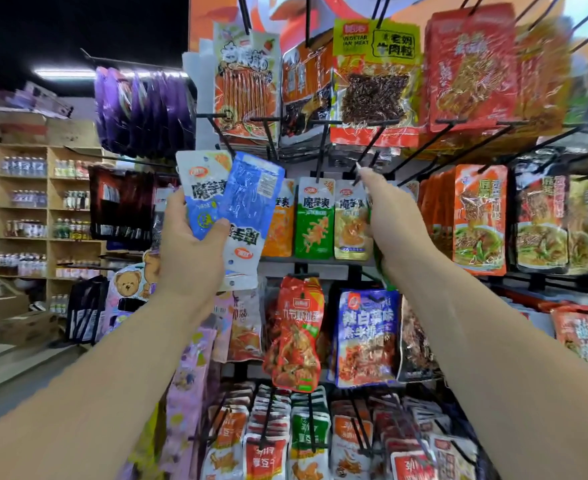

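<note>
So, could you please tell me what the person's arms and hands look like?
Both are bare: the left forearm and right forearm show no sleeves up to the picture's edge. The left hand and right hand have no gloves, and no watch, bracelet or ring shows on the visible sides.

The upright blue-and-white packet [204, 199] gripped in the left hand [190, 251] reads 魔芋爽, and the second blue packet [247, 220] in the same grip carries the same three characters upside down near its lower end. On the rack [285, 259], the green packet [315, 218] and the yellow packet [352, 220] beside it also read 魔芋爽, each under a small red oval logo [309, 190] too blurred to read. Higher up, a yellow-green header card [375, 38] says VEGETARIAN MEAT beside what looks like 老奶牛肉粒, and lower down a dark blue packet [368, 337] shows 辣白菜味 in white
</note>
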A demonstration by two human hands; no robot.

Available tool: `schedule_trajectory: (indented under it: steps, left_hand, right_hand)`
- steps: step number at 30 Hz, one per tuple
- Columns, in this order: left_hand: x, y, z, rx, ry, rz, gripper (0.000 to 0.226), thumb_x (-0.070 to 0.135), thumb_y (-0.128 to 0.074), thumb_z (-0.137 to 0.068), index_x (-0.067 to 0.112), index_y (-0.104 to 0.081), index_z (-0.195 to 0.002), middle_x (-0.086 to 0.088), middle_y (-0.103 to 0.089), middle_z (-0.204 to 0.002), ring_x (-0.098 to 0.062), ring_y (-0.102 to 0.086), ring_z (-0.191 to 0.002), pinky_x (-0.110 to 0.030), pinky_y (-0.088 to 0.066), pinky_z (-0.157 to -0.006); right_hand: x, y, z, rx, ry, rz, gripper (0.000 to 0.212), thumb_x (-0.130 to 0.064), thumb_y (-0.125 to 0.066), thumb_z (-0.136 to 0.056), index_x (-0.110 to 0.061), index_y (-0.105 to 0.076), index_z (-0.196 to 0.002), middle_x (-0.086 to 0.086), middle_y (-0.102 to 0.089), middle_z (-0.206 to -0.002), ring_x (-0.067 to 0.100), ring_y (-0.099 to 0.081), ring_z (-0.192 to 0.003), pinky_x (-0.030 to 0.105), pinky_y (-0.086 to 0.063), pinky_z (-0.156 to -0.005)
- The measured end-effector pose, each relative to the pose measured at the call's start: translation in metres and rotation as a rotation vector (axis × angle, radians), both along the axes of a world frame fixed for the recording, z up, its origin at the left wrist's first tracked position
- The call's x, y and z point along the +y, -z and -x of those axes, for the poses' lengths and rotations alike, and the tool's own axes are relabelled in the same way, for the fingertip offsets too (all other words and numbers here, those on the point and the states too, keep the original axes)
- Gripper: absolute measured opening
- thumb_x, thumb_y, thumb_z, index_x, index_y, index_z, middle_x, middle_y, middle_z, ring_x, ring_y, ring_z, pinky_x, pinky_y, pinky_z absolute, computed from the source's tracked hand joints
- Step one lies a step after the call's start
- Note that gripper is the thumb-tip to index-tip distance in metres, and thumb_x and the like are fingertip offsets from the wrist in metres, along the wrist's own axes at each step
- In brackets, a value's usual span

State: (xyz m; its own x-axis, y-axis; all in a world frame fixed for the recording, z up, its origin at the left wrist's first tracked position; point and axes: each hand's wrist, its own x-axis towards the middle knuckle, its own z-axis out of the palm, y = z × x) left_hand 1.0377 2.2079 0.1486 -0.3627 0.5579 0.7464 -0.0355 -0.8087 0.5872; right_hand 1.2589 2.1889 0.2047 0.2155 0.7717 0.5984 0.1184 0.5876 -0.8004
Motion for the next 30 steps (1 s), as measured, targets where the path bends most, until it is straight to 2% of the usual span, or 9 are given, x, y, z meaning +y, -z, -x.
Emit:
schedule_trajectory:
  steps: [4, 8, 13, 16, 17, 18, 23, 27, 30]
  left_hand:
    - [0.005, 0.005, 0.003, 0.057, 0.022, 0.012, 0.042, 0.002, -0.057, -0.104, 0.028, -0.05, -0.136, 0.007, -0.072, -0.124, -0.022, -0.072, -0.111, -0.058, -0.063, -0.084]
    - [0.004, 0.005, 0.009, 0.086, 0.096, 0.04, 0.039, 0.001, -0.055, -0.106, 0.028, -0.051, -0.134, 0.007, -0.072, -0.124, -0.02, -0.074, -0.108, -0.045, -0.066, -0.074]
    - [0.003, 0.003, 0.015, 0.127, 0.162, 0.075, 0.037, 0.0, -0.054, -0.105, 0.027, -0.052, -0.131, 0.004, -0.074, -0.124, -0.021, -0.076, -0.104, -0.036, -0.063, -0.066]
    - [0.004, 0.003, 0.017, 0.126, 0.181, 0.071, 0.039, -0.001, -0.054, -0.105, 0.028, -0.052, -0.132, 0.004, -0.074, -0.124, -0.02, -0.076, -0.103, -0.035, -0.063, -0.066]
    - [0.005, 0.004, 0.017, 0.127, 0.185, 0.07, 0.04, -0.001, -0.054, -0.105, 0.029, -0.053, -0.131, 0.004, -0.074, -0.124, -0.02, -0.076, -0.103, -0.036, -0.063, -0.066]
    - [0.005, 0.004, 0.017, 0.131, 0.188, 0.071, 0.04, -0.001, -0.054, -0.105, 0.03, -0.053, -0.13, 0.004, -0.074, -0.124, -0.02, -0.076, -0.104, -0.036, -0.063, -0.067]
    - [0.006, 0.005, 0.017, 0.129, 0.196, 0.073, 0.041, -0.002, -0.053, -0.105, 0.028, -0.053, -0.133, 0.005, -0.075, -0.122, -0.019, -0.076, -0.103, -0.033, -0.063, -0.067]
    - [0.007, 0.007, 0.02, 0.111, 0.193, 0.061, 0.041, -0.001, -0.053, -0.106, 0.027, -0.051, -0.136, 0.006, -0.075, -0.122, -0.019, -0.076, -0.104, -0.034, -0.063, -0.068]
    - [0.008, 0.007, 0.019, 0.092, 0.196, 0.049, 0.041, -0.001, -0.054, -0.105, 0.033, -0.054, -0.128, 0.007, -0.075, -0.121, -0.018, -0.075, -0.104, -0.033, -0.062, -0.067]
  right_hand:
    - [0.018, -0.012, 0.012, -0.008, 0.046, -0.051, 0.047, -0.046, -0.063, -0.1, -0.017, -0.045, -0.133, -0.002, -0.053, -0.11, 0.012, -0.056, -0.092, 0.031, -0.045, -0.07]
    - [0.021, -0.022, 0.027, -0.053, 0.094, -0.069, 0.044, -0.044, -0.075, -0.092, -0.012, -0.067, -0.121, 0.014, -0.074, -0.108, 0.032, -0.073, -0.092, 0.048, -0.062, -0.069]
    - [0.026, -0.033, 0.036, -0.163, 0.116, -0.09, 0.025, -0.038, -0.05, -0.108, -0.013, -0.052, -0.115, -0.003, -0.043, -0.099, 0.019, -0.041, -0.088, 0.035, -0.036, -0.07]
    - [0.027, -0.037, 0.04, -0.143, 0.099, -0.115, 0.026, -0.036, -0.045, -0.109, -0.012, -0.052, -0.116, 0.007, -0.055, -0.098, 0.015, -0.028, -0.084, 0.045, -0.045, -0.076]
    - [0.027, -0.037, 0.042, -0.134, 0.095, -0.119, 0.035, -0.034, -0.042, -0.11, -0.006, -0.049, -0.129, 0.012, -0.053, -0.133, 0.017, -0.023, -0.126, 0.048, -0.047, -0.083]
    - [0.027, -0.037, 0.043, -0.13, 0.093, -0.119, 0.04, -0.03, -0.04, -0.111, -0.001, -0.044, -0.137, 0.018, -0.058, -0.112, 0.035, -0.056, -0.1, 0.047, -0.046, -0.083]
    - [0.042, -0.04, 0.04, -0.141, 0.103, -0.134, 0.018, -0.03, -0.043, -0.109, -0.014, -0.05, -0.108, -0.001, -0.043, -0.085, 0.016, -0.04, -0.072, 0.035, -0.032, -0.063]
    - [0.046, -0.04, 0.039, -0.136, 0.124, -0.149, 0.035, -0.033, -0.043, -0.11, -0.013, -0.049, -0.14, -0.007, -0.049, -0.092, 0.007, -0.044, -0.069, 0.026, -0.036, -0.055]
    - [0.05, -0.043, 0.036, -0.124, 0.122, -0.151, 0.034, -0.029, -0.045, -0.109, -0.008, -0.052, -0.136, 0.001, -0.047, -0.089, 0.014, -0.038, -0.066, 0.028, -0.032, -0.052]
